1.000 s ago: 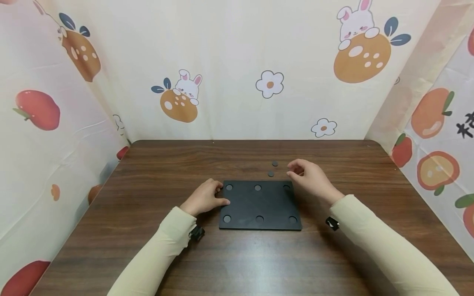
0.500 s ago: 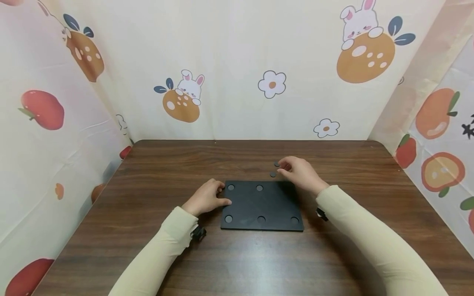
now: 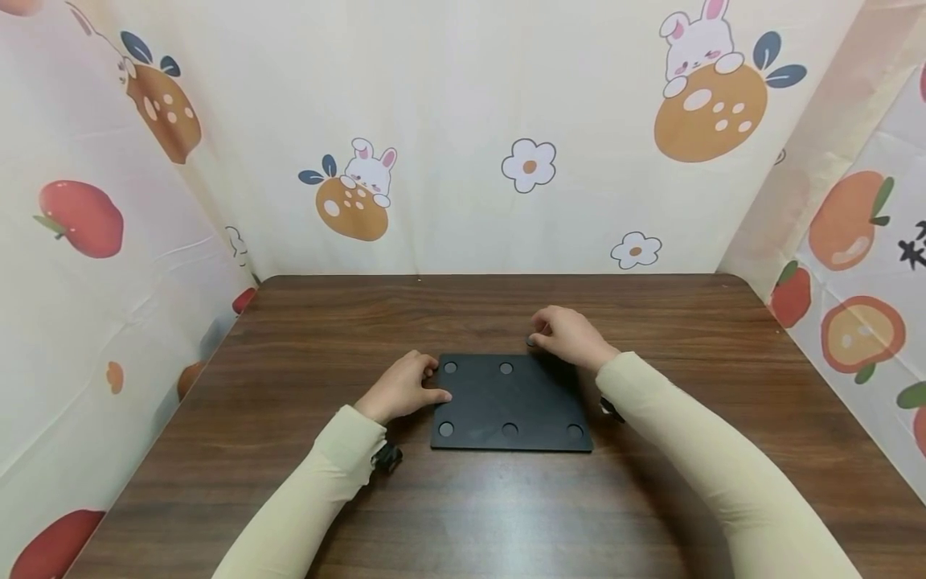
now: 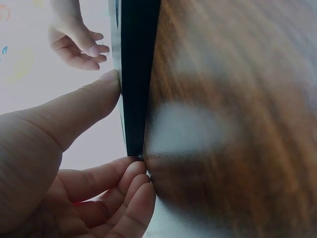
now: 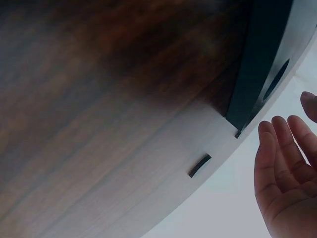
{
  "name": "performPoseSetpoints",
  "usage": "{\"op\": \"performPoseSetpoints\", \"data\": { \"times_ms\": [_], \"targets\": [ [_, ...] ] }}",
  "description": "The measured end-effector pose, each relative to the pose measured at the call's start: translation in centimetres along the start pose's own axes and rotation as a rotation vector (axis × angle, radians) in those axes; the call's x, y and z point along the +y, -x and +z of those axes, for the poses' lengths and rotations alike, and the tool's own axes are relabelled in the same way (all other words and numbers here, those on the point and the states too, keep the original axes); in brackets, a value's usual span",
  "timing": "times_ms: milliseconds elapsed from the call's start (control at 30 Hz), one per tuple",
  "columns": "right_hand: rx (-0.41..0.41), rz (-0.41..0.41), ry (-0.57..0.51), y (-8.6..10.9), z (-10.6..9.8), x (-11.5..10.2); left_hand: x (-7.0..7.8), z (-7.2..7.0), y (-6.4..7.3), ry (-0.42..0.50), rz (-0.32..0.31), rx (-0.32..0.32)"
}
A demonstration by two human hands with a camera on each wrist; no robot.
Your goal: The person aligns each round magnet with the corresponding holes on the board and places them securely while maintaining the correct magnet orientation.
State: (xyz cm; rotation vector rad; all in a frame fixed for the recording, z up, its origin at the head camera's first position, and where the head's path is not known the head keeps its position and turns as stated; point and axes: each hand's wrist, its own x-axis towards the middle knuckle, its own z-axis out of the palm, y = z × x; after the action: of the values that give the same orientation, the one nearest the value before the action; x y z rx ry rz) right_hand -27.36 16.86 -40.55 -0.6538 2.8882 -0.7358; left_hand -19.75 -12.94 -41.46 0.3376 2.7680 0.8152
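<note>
A flat black board with round recesses lies on the brown wood-grain table. My left hand grips its left side, thumb on the top face and the other fingers at the edge. Behind the board, my right hand hovers with bent fingers; thumb and fingers stand apart in the right wrist view, with nothing seen between them. A small dark disc shows right at its fingertips. The right wrist view has a dark disc edge-on on the table; the head view hides another disc behind the right hand.
The wooden table reaches back to a cream curtain printed with rabbits, fruit and flowers. More printed cloth hangs at both sides. Each wrist carries a small black camera, such as the left wrist camera.
My right hand has moved left from beside the board's far right corner to over the loose discs, covering one. My left hand stays on the board, which has not moved on the table.
</note>
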Motion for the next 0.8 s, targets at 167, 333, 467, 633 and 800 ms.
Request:
{"op": "performPoseSetpoints", "data": {
  "times_ms": [167,333,467,633,800],
  "targets": [
    [-0.030,-0.009,0.043,-0.4,0.2,-0.3,0.1,0.0,0.1,0.008,-0.008,-0.005],
    [-0.037,-0.030,0.103,-0.9,0.6,-0.1,0.1,0.0,0.0,0.009,-0.007,-0.006],
    [-0.050,-0.036,0.117,-1.1,0.8,-0.1,0.0,0.0,0.0,0.010,-0.005,-0.009],
    [-0.075,-0.024,0.122,-1.0,1.0,-0.3,-0.1,0.0,0.0,0.011,-0.002,-0.011],
    [-0.078,-0.016,0.123,-1.0,1.0,-0.4,-0.1,0.1,-0.1,0.007,-0.001,-0.009]
  ]
}}
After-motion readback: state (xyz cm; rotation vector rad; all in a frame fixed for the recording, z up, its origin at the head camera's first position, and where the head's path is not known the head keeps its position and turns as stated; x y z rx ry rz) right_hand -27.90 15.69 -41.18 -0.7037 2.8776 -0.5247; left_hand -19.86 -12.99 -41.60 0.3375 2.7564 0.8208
